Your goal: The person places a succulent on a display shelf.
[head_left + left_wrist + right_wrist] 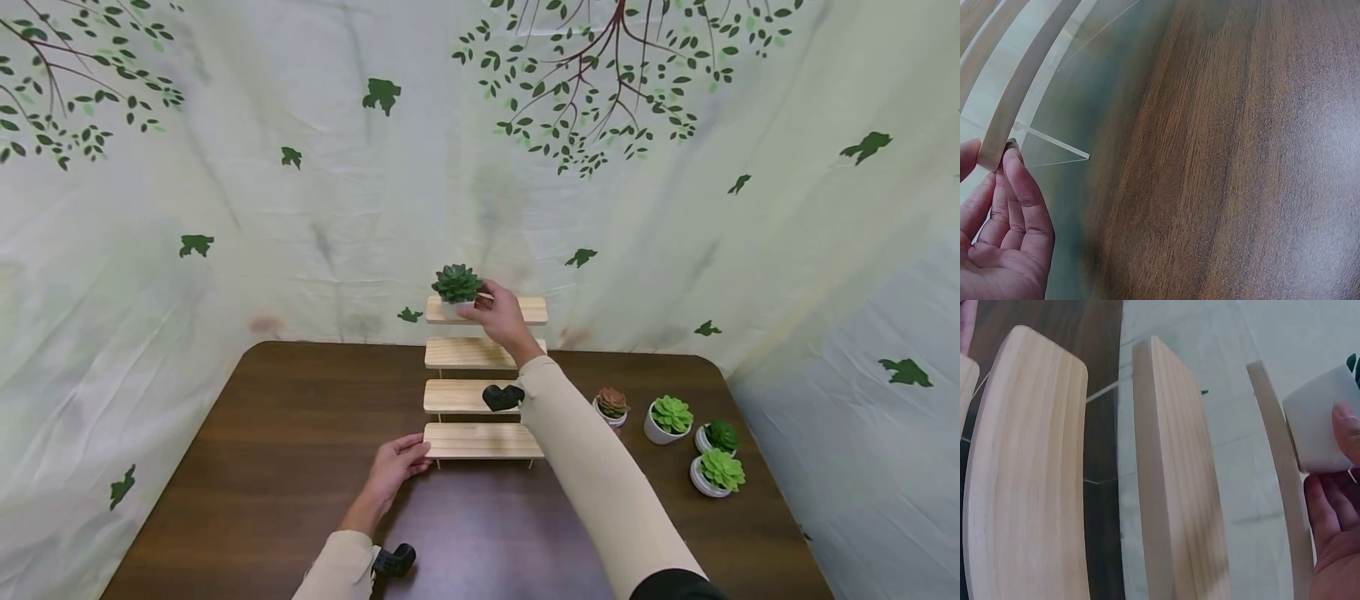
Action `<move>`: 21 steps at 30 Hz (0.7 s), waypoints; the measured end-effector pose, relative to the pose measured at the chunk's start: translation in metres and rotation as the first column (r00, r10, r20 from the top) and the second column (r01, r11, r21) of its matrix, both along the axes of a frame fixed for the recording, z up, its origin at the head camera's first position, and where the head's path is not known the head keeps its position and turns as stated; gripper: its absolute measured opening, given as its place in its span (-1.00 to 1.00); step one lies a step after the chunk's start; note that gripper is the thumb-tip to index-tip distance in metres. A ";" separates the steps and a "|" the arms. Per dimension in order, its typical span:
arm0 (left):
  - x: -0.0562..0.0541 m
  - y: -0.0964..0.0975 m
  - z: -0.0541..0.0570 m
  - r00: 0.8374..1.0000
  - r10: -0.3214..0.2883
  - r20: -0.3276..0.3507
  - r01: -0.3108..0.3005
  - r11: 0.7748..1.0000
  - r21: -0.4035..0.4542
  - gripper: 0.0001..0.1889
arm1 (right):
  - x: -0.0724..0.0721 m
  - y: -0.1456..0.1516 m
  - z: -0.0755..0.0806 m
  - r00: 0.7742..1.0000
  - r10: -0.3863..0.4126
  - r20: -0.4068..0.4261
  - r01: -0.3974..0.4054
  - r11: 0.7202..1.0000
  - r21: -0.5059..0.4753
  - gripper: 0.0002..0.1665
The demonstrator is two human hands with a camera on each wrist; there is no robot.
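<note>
A tiered wooden display stand (480, 442) has several pale planks stepping up toward the back. At its top plank, my right hand (501, 318) holds a dark green potted succulent (457, 283) near the left end. The right wrist view shows the thumb and fingers around its white pot (1317, 425), whose base is at the plank. My left hand (393, 472) pinches the left end of the lowest plank. In the left wrist view, the thumb lies on one side of that plank (1019, 81) and the fingers on the other.
Right of the stand on the brown table (322, 408) are a reddish succulent (612, 403), a light green one (671, 414), a dark green one (722, 435) and another light green one (722, 471), all in white pots. A leaf-printed cloth (337, 208) hangs behind.
</note>
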State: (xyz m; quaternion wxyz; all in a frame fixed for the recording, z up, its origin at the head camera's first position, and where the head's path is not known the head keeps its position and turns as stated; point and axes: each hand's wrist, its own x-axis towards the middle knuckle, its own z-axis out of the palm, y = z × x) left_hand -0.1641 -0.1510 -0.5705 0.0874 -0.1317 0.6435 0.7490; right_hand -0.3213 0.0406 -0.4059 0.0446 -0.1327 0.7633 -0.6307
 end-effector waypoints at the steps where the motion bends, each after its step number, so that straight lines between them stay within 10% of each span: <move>1: 0.000 0.000 0.000 1.000 -0.001 0.000 0.001 1.000 -0.002 -0.62 | 0.000 -0.002 0.000 1.000 0.001 0.005 -0.001 1.000 -0.006 -0.30; 21: 0.000 0.001 0.001 1.000 -0.009 0.002 0.009 1.000 -0.021 -0.63 | 0.000 -0.023 -0.006 0.995 -0.039 -0.096 0.052 0.990 0.131 -0.32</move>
